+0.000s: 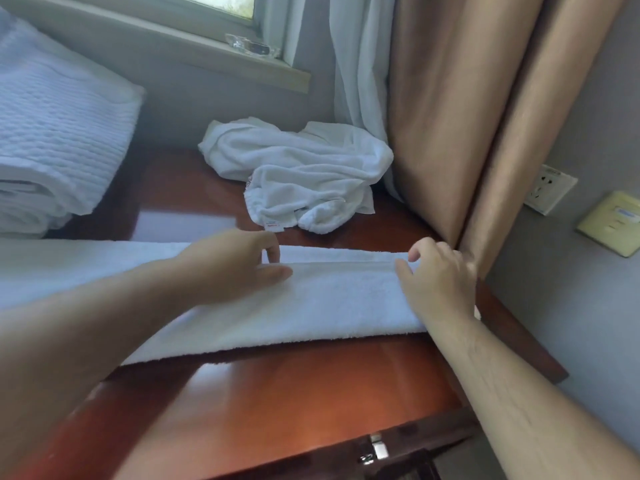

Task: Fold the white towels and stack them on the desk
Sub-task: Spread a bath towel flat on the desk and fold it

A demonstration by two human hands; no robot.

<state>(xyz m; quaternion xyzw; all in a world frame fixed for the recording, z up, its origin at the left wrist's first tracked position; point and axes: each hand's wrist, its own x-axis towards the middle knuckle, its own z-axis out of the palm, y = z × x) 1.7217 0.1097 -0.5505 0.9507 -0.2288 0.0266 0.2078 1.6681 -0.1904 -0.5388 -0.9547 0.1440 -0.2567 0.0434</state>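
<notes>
A long white towel (322, 306) lies across the glossy red-brown desk (298, 396), folded lengthwise into a band. My left hand (235, 261) pinches the band's far folded edge near the middle, thumb under and fingers over. My right hand (440, 275) pinches the same edge at the towel's right end, close to the curtain. A heap of crumpled white towels (298, 171) sits at the back of the desk, a small red-printed label showing at its front.
A folded white quilted blanket (59, 133) lies at the left. Beige curtains (464, 116) hang along the desk's right back corner, a sheer white curtain (360, 64) behind. Wall sockets (550, 188) are at the right. A drawer latch (377, 448) shows below the desk's front edge.
</notes>
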